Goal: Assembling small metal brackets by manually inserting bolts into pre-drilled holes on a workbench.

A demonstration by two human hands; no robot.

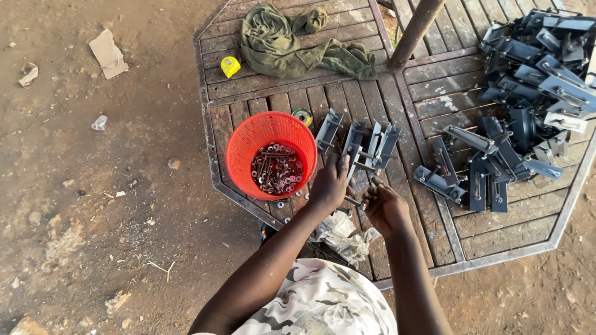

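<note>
I see my left hand (329, 185) gripping a grey metal bracket (366, 147) at frame centre; my right hand (385, 208) pinches a bolt (355, 201).

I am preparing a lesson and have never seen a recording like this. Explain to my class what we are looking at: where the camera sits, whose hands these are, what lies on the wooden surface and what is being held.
There is one picture, taken by a camera worn on a person's head, looking down at their own two bare hands. No machine is involved.

The left hand grips a grey metal bracket standing on a wooden slatted table. The right hand is closed on a bolt that points towards the bracket.

Left of the hands sits a red plastic basket holding bolts and washers. On the right lies a pile of similar brackets. At the far edge lie a green cloth and a yellow tape measure. A crumpled plastic bag lies below the hands. The table stands on bare dirt ground.
</note>
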